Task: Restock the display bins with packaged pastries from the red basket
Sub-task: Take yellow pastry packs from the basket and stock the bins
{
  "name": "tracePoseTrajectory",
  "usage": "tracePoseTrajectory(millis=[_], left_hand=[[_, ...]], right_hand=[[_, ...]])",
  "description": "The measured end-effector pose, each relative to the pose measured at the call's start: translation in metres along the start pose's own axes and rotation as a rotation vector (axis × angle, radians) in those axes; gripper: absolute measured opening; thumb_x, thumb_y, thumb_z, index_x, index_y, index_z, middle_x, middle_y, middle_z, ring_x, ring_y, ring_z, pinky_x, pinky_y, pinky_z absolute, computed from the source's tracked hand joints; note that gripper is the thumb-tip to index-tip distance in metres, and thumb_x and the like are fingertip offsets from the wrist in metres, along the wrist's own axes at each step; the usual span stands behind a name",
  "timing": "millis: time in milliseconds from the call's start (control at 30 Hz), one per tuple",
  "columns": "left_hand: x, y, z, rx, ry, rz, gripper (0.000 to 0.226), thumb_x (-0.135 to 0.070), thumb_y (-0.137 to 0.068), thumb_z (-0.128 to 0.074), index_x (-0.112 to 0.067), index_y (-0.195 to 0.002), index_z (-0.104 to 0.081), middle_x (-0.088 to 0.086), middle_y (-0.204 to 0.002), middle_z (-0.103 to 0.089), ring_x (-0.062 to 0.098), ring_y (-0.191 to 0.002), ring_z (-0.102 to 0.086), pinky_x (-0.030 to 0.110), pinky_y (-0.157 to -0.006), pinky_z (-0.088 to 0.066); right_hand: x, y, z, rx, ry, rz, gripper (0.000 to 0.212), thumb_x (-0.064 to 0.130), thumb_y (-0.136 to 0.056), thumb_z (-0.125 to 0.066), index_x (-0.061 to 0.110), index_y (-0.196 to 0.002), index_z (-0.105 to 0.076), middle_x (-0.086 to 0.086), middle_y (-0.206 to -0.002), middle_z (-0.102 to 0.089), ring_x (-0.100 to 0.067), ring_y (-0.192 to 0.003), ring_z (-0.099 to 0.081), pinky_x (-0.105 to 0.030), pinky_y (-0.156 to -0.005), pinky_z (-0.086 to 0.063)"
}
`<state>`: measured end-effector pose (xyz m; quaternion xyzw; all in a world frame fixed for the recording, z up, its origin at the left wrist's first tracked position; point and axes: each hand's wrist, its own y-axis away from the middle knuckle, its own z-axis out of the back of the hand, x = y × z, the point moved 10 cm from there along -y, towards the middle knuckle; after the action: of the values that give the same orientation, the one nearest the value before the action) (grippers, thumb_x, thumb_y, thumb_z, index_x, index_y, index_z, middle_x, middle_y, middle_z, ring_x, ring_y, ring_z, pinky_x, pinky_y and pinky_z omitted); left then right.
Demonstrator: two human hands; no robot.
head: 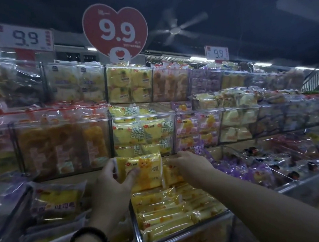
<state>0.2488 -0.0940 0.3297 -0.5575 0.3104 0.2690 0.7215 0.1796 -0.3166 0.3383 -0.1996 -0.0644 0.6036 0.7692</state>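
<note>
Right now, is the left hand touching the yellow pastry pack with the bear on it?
Touching. The head view shows the left hand gripping the yellow pastry pack, thumb across its front, fingers behind its left edge.

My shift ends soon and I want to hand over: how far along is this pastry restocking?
Done: the front bin already holds tight rows of yellow packs. In hand: the left hand grips a bear-print pack above the bin's back, while the right hand touches the upright packs there. Left: seating that pack; the red basket is out of view, so the remaining stock cannot be told.
</note>
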Motion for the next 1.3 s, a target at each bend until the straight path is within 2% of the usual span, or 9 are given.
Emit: tracePoseTrajectory(millis=[167,267,367,533,600,767,933,1033,1300], left_hand=[[0.002,0.0,-0.004,0.031,0.008,0.013,0.018,-0.041,-0.087,-0.079,-0.033,-0.099,-0.069,-0.02,-0.086,-0.077,-0.007,-0.077,-0.07,0.02,-0.061,-0.053],[0.006,-0.002,-0.007,0.045,0.015,0.031,0.02,-0.042,-0.085,-0.081,-0.033,-0.1,-0.071,-0.026,-0.087,-0.076,-0.009,-0.078,-0.069,0.021,-0.062,-0.054],[0.006,-0.002,-0.008,0.052,0.058,0.048,0.022,-0.041,-0.085,-0.081,-0.033,-0.103,-0.071,-0.02,-0.089,-0.078,-0.003,-0.08,-0.073,0.022,-0.064,-0.057],[0.006,-0.001,-0.015,0.099,0.128,0.078,0.026,-0.041,-0.082,-0.081,-0.034,-0.105,-0.071,-0.016,-0.093,-0.079,0.006,-0.088,-0.075,0.03,-0.069,-0.061],[0.009,0.0,-0.021,0.151,0.148,0.089,0.03,-0.041,-0.081,-0.082,-0.034,-0.108,-0.071,-0.014,-0.097,-0.079,0.009,-0.092,-0.076,0.039,-0.076,-0.064],[0.022,-0.001,-0.027,0.201,-0.013,0.084,0.057,-0.032,-0.086,-0.083,-0.045,-0.13,-0.049,-0.011,-0.111,-0.068,0.011,-0.098,-0.067,0.037,-0.076,-0.06],[0.004,-0.004,-0.016,0.093,-0.216,-0.114,0.037,-0.017,-0.088,-0.082,-0.039,-0.111,-0.065,-0.011,-0.102,-0.059,0.008,-0.084,-0.059,0.023,-0.068,-0.047],[0.006,-0.007,-0.013,0.064,-0.2,-0.095,0.029,-0.013,-0.09,-0.079,-0.037,-0.104,-0.071,-0.008,-0.098,-0.056,0.01,-0.083,-0.06,0.026,-0.072,-0.054],[0.003,-0.007,-0.013,0.048,-0.224,-0.114,0.022,-0.013,-0.093,-0.075,-0.033,-0.102,-0.076,-0.013,-0.104,-0.058,0.007,-0.08,-0.058,0.017,-0.067,-0.046]], right_hand=[[-0.007,0.007,-0.001,0.029,-0.27,-0.08,0.074,0.003,-0.091,-0.064,0.027,-0.157,-0.039,-0.008,-0.149,-0.053,-0.031,-0.134,-0.053,-0.044,-0.108,-0.05],[-0.008,0.019,0.015,-0.067,-0.444,-0.068,0.071,0.025,-0.082,-0.066,0.027,-0.151,-0.046,0.002,-0.145,-0.056,-0.021,-0.136,-0.05,-0.05,-0.117,-0.041],[-0.004,0.032,0.028,-0.132,-0.67,-0.023,0.07,0.053,-0.074,-0.065,0.03,-0.14,-0.056,0.01,-0.127,-0.06,-0.01,-0.115,-0.058,-0.045,-0.102,-0.054],[0.001,0.038,0.033,-0.185,-0.799,-0.01,0.055,0.041,-0.088,-0.081,0.027,-0.136,-0.058,0.007,-0.109,-0.067,-0.013,-0.09,-0.068,-0.031,-0.076,-0.062],[0.0,0.037,0.032,-0.193,-0.815,-0.039,0.052,0.037,-0.089,-0.082,0.024,-0.134,-0.059,0.005,-0.101,-0.07,-0.01,-0.087,-0.069,-0.027,-0.074,-0.061],[-0.002,0.035,0.018,-0.16,-0.825,-0.127,0.045,0.026,-0.092,-0.079,0.024,-0.132,-0.06,0.004,-0.095,-0.071,-0.008,-0.081,-0.072,-0.027,-0.072,-0.062],[0.003,0.031,0.005,-0.189,-0.844,-0.151,0.042,0.023,-0.095,-0.076,0.023,-0.132,-0.056,-0.001,-0.093,-0.075,-0.01,-0.076,-0.076,-0.035,-0.074,-0.066],[0.002,0.027,0.004,-0.21,-0.798,-0.172,0.041,0.025,-0.094,-0.078,0.024,-0.129,-0.058,0.001,-0.087,-0.076,-0.008,-0.075,-0.074,-0.036,-0.075,-0.065],[0.006,0.024,-0.005,-0.163,-0.695,-0.206,0.043,0.031,-0.089,-0.083,0.033,-0.124,-0.058,0.006,-0.092,-0.074,-0.007,-0.082,-0.071,-0.039,-0.076,-0.065]])
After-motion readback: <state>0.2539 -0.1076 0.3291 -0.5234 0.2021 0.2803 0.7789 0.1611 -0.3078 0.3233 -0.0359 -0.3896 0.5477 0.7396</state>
